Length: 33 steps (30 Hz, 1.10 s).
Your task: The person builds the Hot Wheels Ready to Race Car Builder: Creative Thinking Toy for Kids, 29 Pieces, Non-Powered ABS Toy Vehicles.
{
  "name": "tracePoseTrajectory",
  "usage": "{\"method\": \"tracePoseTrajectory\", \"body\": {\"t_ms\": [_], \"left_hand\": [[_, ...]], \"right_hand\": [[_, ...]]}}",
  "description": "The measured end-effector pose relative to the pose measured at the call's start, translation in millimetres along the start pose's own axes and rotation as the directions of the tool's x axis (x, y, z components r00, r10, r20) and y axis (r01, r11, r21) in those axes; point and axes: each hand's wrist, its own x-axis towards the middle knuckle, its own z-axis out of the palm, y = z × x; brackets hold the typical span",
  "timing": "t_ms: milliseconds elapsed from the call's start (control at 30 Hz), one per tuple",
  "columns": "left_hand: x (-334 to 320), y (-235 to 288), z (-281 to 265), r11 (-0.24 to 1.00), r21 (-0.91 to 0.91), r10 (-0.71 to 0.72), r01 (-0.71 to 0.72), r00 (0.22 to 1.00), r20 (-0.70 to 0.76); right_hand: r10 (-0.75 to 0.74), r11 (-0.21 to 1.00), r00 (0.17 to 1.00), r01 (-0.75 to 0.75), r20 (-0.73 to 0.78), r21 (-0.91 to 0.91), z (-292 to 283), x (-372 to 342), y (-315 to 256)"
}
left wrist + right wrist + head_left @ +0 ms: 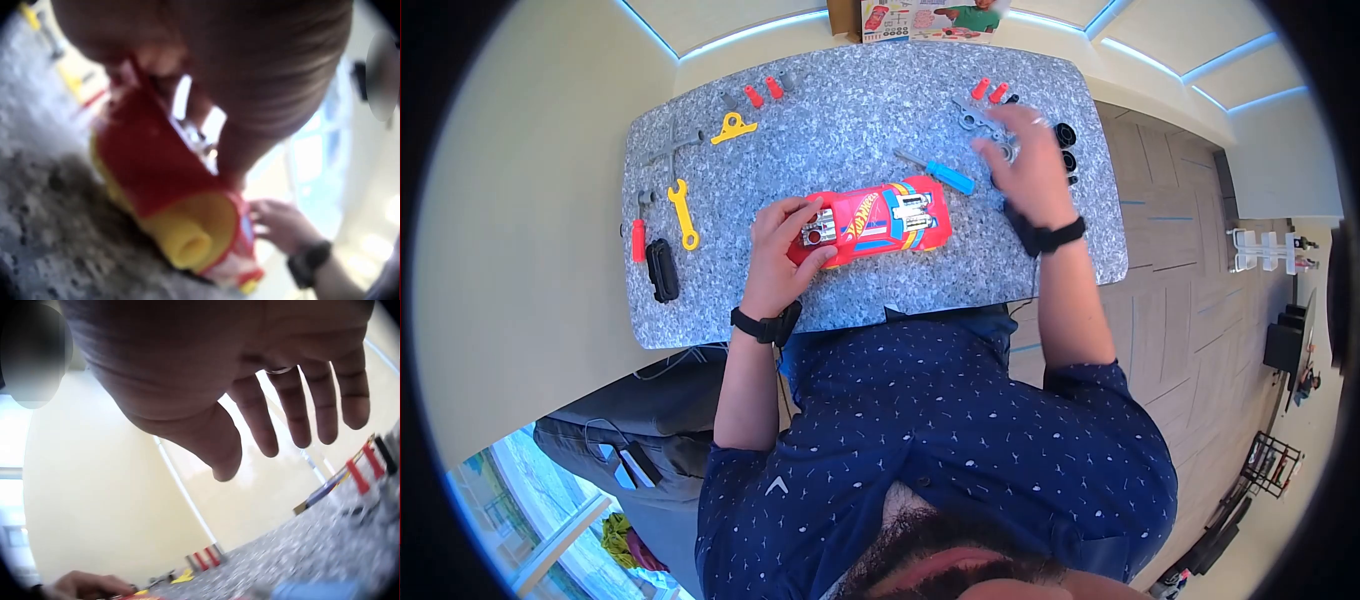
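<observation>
A red toy car point(875, 240) with Hot Wheels lettering and chrome engine parts lies on the speckled grey table. My left hand point(772, 262) holds its left end, thumb on the near side and fingers over the far side. In the left wrist view a yellow axle stub point(184, 247) shows inside a wheel arch, with no wheel on it. My right hand point(1038, 180) is above the table's right side, fingers extended and holding nothing, over grey plastic parts point(972, 118). Just left of it lies a blue-handled screwdriver point(950, 177).
Black wheels point(1064, 135) sit at the right edge, red cone-like pieces point(980, 89) at the back. On the left lie a yellow wrench point(683, 213), a yellow part point(733, 128), a grey cross-shaped piece point(672, 150), a red-handled tool point(638, 240) and a black case point(662, 270).
</observation>
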Motion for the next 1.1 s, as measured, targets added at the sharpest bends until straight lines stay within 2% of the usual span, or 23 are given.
{"method": "tracePoseTrajectory", "body": {"t_ms": [33,100,200,300,333,433,533,633,700,733,800,833,867,900,967,1000,1100], "left_hand": [[0.6,2.0,0.3,1.0,0.006,-0.01,0.01,1.0,-0.003],[1.1,7.0,0.5,0.999,0.018,-0.029,0.029,1.0,-0.009],[0.8,7.9,-1.3,1.0,0.02,-0.013,0.014,1.0,-0.004],[-0.7,11.2,-5.3,0.999,-0.034,-0.013,0.012,1.0,-0.022],[-1.8,13.5,-8.4,1.0,-0.029,-0.013,0.012,0.999,-0.035],[-5.9,21.9,-20.7,1.0,-0.014,-0.011,0.01,0.997,-0.078],[-10.2,24.7,-32.6,1.0,-0.003,-0.004,0.004,0.993,-0.117],[-9.1,29.0,-42.4,1.0,-0.013,0.006,-0.008,0.986,-0.165],[-7.3,33.2,-46.5,0.998,-0.055,0.007,-0.02,0.976,-0.218],[-5.8,34.7,-44.6,0.977,-0.214,-0.03,-0.024,0.97,-0.243],[1.6,40.4,-36.8,0.86,-0.508,-0.112,-0.045,0.955,-0.275],[7.5,48.3,-33.2,0.805,-0.589,-0.124,-0.072,0.95,-0.285],[15.0,59.5,-29.7,0.741,-0.664,-0.136,-0.1,0.946,-0.294],[20.4,67.4,-25.6,0.67,-0.731,-0.149,-0.127,0.942,-0.3],[23.0,70.0,-13.2,0.533,-0.838,-0.175,-0.121,0.953,-0.248],[22.3,69.2,-7.4,0.459,-0.881,-0.186,-0.115,0.957,-0.222],[15.3,63.2,6.9,0.455,-0.886,-0.22,-0.089,0.953,-0.208]], "right_hand": [[0.076,0.996,0.997,-0.076,-0.006,-0.05,-5.5,14.6,15.5],[0.111,0.983,0.993,-0.117,-0.046,-0.144,-2.7,44.2,54.4],[0.113,0.934,0.99,-0.078,0.083,-0.348,7.6,77.9,91.1],[0.209,0.879,0.947,-0.072,0.245,-0.471,20.5,99.8,102.8],[0.231,0.865,0.939,-0.079,0.254,-0.495,24.4,102.1,101.8],[0.23,0.835,0.931,-0.039,0.284,-0.549,33.3,109.2,109.1],[0.158,0.793,0.946,0.049,0.283,-0.607,32.0,112.9,111.6],[0.033,0.803,0.976,0.101,0.213,-0.587,8.1,114.1,101.2],[-0.106,0.897,0.993,0.114,0.045,-0.427,-15.9,109.4,69.8],[-0.155,0.934,0.987,0.132,-0.046,-0.331,-24.9,107.0,52.6],[-0.095,0.994,0.987,0.102,-0.126,0.048,-44.7,84.2,-17.2],[-0.093,0.94,0.989,0.125,-0.114,0.317,-37.8,72.4,-33.0],[-0.094,0.815,0.99,0.136,-0.103,0.563,-29.7,60.0,-48.7],[-0.039,0.673,0.998,0.056,-0.04,0.738,-22.1,43.2,-74.4],[-0.136,0.589,0.989,0.131,-0.062,0.797,4.2,17.9,-100.8],[-0.133,0.513,0.991,0.068,0.001,0.856,15.4,4.1,-112.1],[-0.082,0.473,0.988,-0.08,0.134,0.877,42.5,-26.5,-126.9]]}}
